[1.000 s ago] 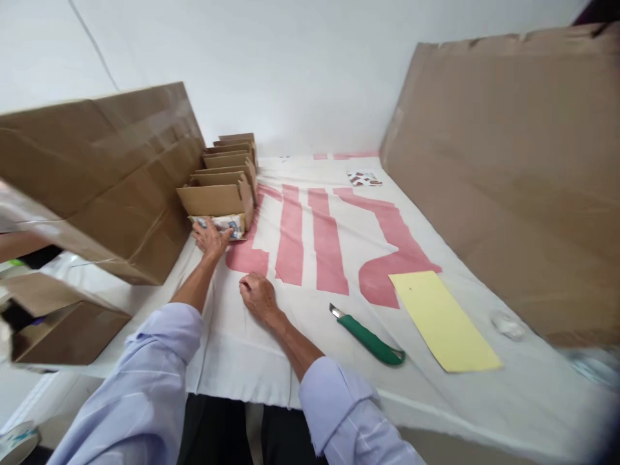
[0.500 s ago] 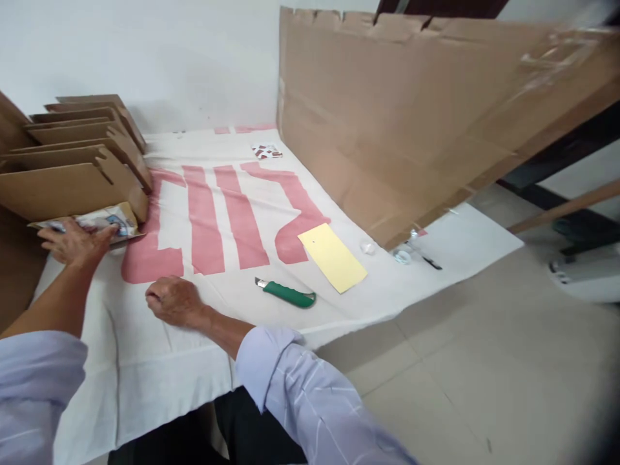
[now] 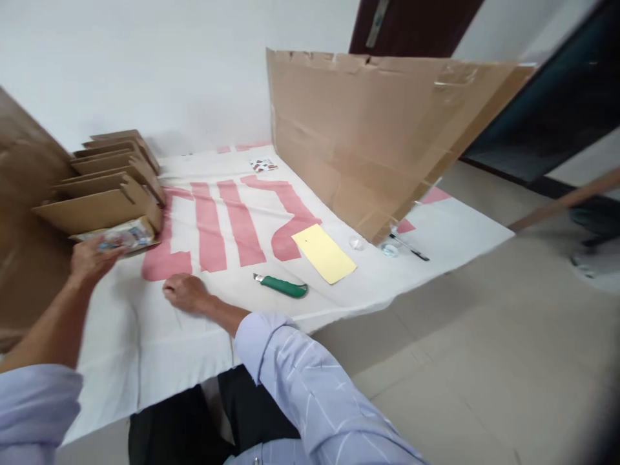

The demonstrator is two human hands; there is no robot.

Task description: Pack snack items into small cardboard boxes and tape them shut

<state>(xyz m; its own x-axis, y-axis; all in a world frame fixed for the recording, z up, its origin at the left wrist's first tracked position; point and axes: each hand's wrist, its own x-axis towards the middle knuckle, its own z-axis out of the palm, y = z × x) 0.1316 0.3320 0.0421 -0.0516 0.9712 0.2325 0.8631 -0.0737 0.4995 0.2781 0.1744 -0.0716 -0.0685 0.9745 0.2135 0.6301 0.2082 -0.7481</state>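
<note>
On the left part of the white tablecloth (image 3: 184,342), the small packet (image 3: 124,237) lay at the front of the nearest cardboard box (image 3: 94,212), low against its upright wall, and the left hand (image 3: 92,263) was touching its near side. In my judgement the first risk was there: the wrapping looked smooth and shiny, so with an uneven hold the packet could slip forward onto the cloth. Also, if the hand pressed too strongly away from the body, the nearest box could be pushed into the other boxes (image 3: 121,163) standing closely behind it, and the row could lean or lose its order.

A second risk concerned the green cutter (image 3: 285,287), which lay on the cloth to the right of the right hand (image 3: 186,294). Its metal tip (some blade seemed to be out, though it was small to see) pointed towards the side of this hand, so a careless sweep to the right could bring a cut.

About the hands: the left one had its fingers at the packet's edge, but they were partly hidden, and I could not tell whether it was truly gripping or only resting. The right one was curled into a loose fist on the cloth, near a pink shape (image 3: 167,266), and no object could be seen in it
</note>
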